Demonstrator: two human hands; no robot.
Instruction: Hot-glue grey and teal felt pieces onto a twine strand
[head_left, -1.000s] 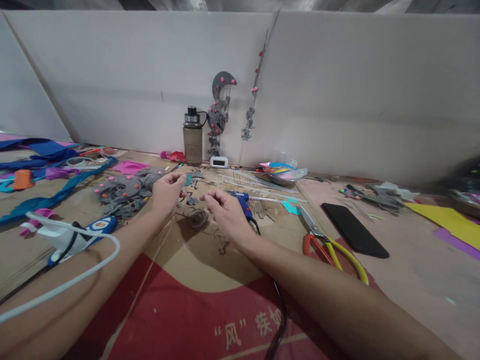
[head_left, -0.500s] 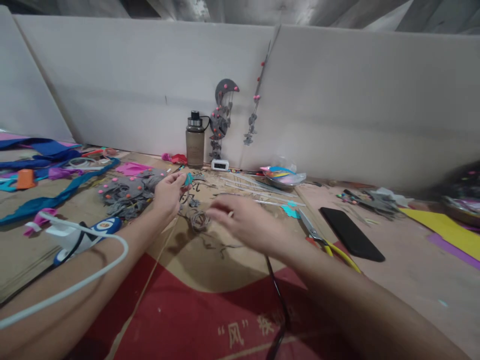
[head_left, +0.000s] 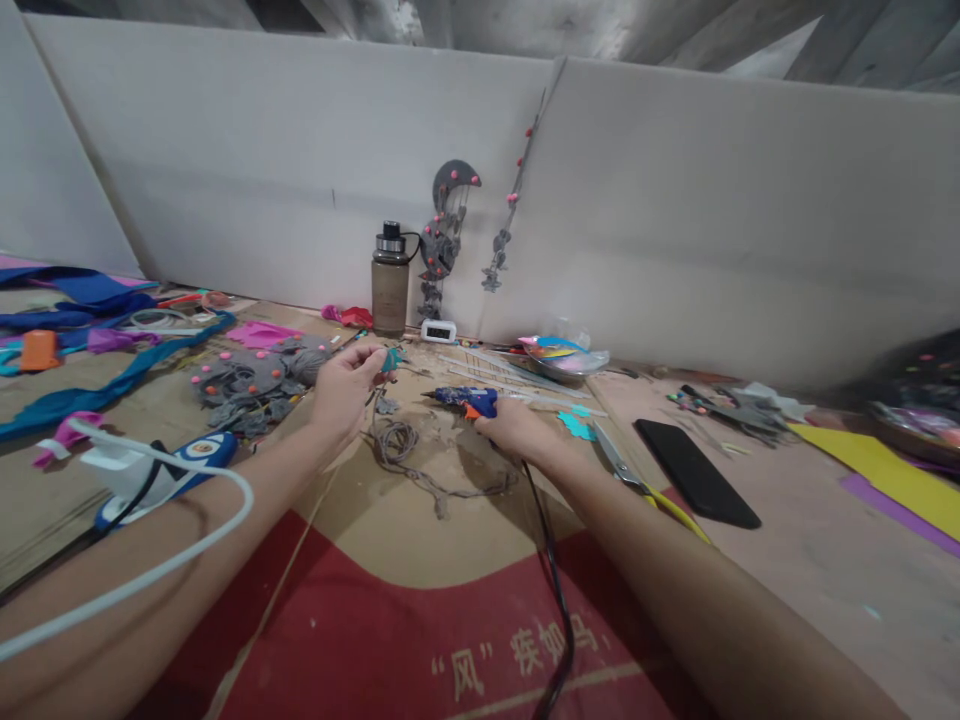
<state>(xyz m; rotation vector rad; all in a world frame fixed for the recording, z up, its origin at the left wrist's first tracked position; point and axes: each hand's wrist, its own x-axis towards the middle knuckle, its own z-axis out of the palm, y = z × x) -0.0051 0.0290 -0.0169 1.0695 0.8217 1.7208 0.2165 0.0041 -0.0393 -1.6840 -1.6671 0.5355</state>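
Observation:
My left hand (head_left: 346, 388) is closed in a pinch on a small teal felt piece (head_left: 391, 360), held a little above the table. My right hand (head_left: 510, 425) is wrapped round a blue hot glue gun (head_left: 469, 399) with an orange trigger. Its dark nozzle points left, towards the felt piece, and the two are apart. Below and between my hands lies a loose coil of grey-brown cord (head_left: 396, 445), its tail running right. A small grey felt piece (head_left: 386, 405) rests just above the coil. Bright turquoise felt cut-outs (head_left: 577, 422) lie right of my right hand.
Yellow-handled scissors (head_left: 626, 465) and a black phone (head_left: 697, 472) lie to the right. A bottle (head_left: 390, 285) and small clock (head_left: 438, 331) stand by the wall. Grey felt pieces (head_left: 255, 375) and a blue-and-white power strip (head_left: 202, 452) lie left. A black cable (head_left: 559, 590) trails from the glue gun.
My right hand has moved right from above the cord and now grips the glue gun. My left hand, still pinching the teal felt, has shifted slightly right.

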